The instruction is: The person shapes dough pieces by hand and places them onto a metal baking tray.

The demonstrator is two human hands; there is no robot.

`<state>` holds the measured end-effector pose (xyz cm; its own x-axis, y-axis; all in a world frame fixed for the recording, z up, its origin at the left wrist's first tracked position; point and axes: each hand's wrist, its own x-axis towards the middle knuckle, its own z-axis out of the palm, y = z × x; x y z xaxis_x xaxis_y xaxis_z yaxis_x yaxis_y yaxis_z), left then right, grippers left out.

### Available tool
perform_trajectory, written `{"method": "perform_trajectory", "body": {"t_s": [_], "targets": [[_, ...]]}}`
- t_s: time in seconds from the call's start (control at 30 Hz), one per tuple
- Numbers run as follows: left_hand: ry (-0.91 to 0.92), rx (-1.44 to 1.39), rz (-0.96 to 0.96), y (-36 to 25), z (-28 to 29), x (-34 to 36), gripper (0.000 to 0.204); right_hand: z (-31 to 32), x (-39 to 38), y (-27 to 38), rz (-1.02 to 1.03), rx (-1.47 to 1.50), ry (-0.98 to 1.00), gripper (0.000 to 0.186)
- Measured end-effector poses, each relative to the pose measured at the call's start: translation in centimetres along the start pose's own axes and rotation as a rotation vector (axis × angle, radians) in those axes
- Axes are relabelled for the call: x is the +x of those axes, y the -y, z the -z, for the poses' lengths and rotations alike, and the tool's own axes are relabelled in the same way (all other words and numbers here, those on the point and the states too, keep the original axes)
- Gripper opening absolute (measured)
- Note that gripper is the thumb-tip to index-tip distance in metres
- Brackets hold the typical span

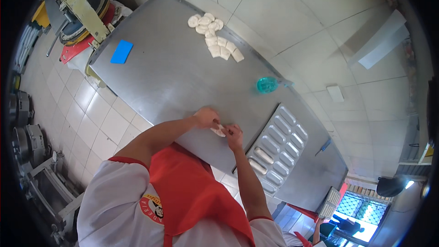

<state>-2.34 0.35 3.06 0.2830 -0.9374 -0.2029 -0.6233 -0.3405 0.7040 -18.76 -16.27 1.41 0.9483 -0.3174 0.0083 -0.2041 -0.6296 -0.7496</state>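
Note:
A small flat piece of dough lies between my two hands at the near side of the steel table. My left hand grips its far left end with curled fingers. On its other side my right hand pinches the dough's right edge. To the right stands a metal baking tray with rows of long oval hollows; two shaped dough pieces lie in hollows near its front left edge. Farther back on the table are several cut dough pieces and a cluster of rounded dough pieces.
A blue scraper lies at the table's left. A teal bowl stands near the back edge, and a small blue tool lies right of the tray. Machinery borders the left end. Another person's hand holds a second tray at lower right.

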Motion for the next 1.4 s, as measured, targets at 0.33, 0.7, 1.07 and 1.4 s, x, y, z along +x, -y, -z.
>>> {"method": "perform_trajectory", "body": {"t_s": [0.33,0.7,1.07,1.4], "targets": [[-0.068,0.08,-0.031,-0.3,-2.4,-0.8,0.039,-0.3,-1.2,0.1,0.043,-0.201,0.068,0.052],[-0.283,0.253,-0.128,1.3,-4.0,-1.6,0.046,-0.9,-1.1,1.1,0.134,-0.292,0.017,0.052],[-0.167,0.268,-0.133,-0.3,-3.7,-3.2,0.059,-1.0,-3.7,3.5,-0.045,-0.374,0.072,0.063],[-0.502,-0.266,0.087,-1.4,-2.8,-13.3,0.061,-8.8,-7.9,9.3,-0.156,-0.408,0.007,0.05]]}}
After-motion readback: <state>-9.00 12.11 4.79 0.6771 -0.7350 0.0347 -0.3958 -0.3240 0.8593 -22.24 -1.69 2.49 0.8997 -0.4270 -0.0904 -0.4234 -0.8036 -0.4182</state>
